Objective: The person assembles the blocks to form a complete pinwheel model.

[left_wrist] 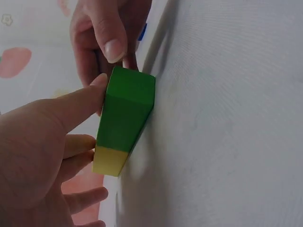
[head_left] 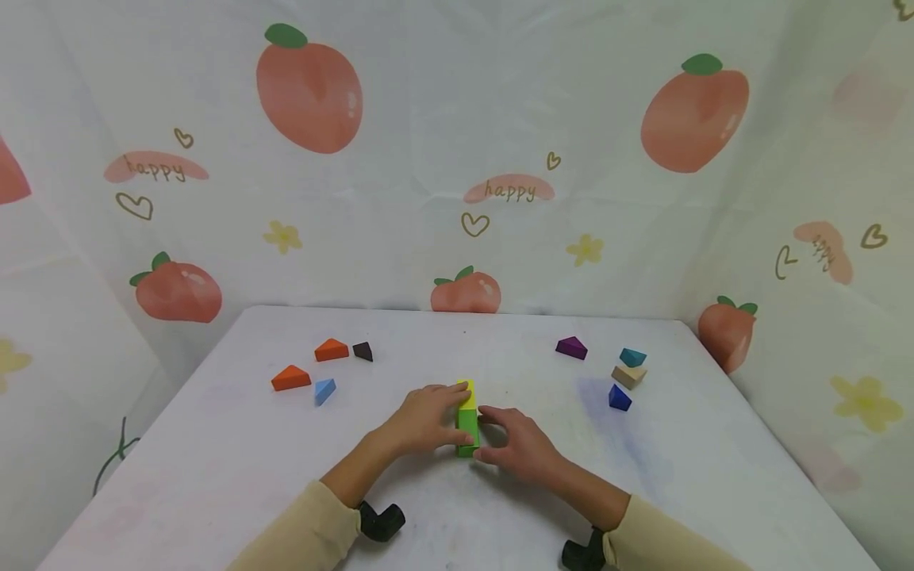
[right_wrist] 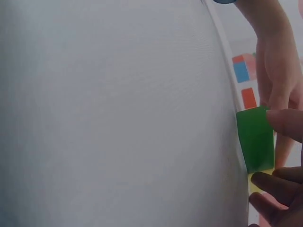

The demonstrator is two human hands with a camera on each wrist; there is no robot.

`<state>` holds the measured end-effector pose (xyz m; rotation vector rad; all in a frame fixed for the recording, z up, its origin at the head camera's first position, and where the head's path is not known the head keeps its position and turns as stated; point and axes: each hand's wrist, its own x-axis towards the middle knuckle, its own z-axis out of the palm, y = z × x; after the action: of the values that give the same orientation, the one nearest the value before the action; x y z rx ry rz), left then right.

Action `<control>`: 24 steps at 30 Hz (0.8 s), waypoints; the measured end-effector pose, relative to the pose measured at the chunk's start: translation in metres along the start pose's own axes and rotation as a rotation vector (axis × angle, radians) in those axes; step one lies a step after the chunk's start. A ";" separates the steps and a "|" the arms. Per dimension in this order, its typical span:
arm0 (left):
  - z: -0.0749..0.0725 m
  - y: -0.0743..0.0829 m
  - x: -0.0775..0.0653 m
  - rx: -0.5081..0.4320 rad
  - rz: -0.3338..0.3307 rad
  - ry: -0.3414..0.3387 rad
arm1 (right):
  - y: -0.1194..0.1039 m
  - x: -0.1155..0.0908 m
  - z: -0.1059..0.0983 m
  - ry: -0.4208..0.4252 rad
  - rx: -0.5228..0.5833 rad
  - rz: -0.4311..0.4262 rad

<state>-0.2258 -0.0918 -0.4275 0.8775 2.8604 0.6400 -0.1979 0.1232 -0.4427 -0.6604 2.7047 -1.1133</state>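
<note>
A green block lies end to end with a yellow block at the middle of the table, in one line running away from me. My left hand spans both from the left, thumb on the green block and fingers over the yellow one. In the left wrist view its thumb touches the edge of the green block. My right hand is at the right side, thumb by the green block's near end, fingers loosely bent. In the right wrist view, fingers partly hide the yellow block.
On the left lie two orange blocks, a black block and a light blue block. To the right are a purple block, a teal block, a wooden block and a dark blue block. A printed curtain stands behind the table.
</note>
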 end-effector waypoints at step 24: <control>0.001 -0.003 0.000 -0.139 -0.065 0.003 | -0.006 0.001 0.006 0.038 0.033 0.030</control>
<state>-0.2272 -0.0934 -0.4294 0.7613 2.7929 0.8209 -0.1951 0.1155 -0.4426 -0.5975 2.7121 -1.1720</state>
